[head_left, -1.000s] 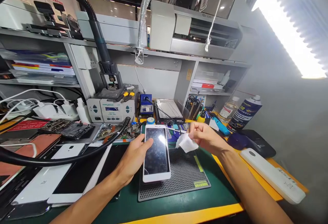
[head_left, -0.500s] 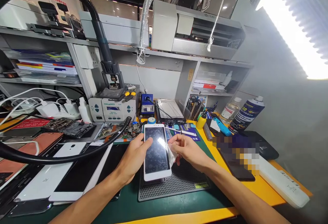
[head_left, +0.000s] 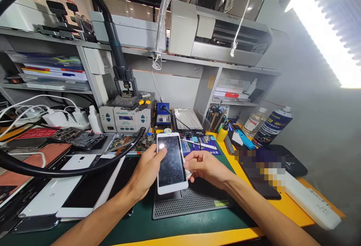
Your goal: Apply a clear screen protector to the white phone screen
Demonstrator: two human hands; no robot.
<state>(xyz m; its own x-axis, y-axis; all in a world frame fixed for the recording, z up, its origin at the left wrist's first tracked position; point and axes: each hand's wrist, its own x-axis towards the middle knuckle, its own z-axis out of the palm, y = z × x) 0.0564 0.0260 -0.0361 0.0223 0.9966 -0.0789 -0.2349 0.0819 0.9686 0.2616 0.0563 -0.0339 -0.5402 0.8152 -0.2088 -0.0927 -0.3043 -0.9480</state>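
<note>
A white smartphone (head_left: 172,163) with a dark, smudged screen is tilted up above the grey perforated mat (head_left: 194,201). My left hand (head_left: 148,169) grips its left side, thumb lying on the edge of the screen. At the phone's right edge, my right hand (head_left: 205,169) is closed in a pinch on a white tissue (head_left: 188,172), most of which is hidden by the fingers and the phone. The fingertips of that hand touch or nearly touch the phone's side. Under the phone, a dark shape shows against the mat.
Several phones and screens lie at left, including a white phone back (head_left: 60,186). A black hose (head_left: 93,172) curves over them. Behind stand a soldering station (head_left: 125,118) and a tray of parts (head_left: 129,142). At right are a spray can (head_left: 272,127), a clear bottle (head_left: 255,120) and a dark phone (head_left: 261,178).
The phone has shifted slightly up and left in my left hand. My right hand has moved a little lower and closer to its edge, and less of the tissue shows.
</note>
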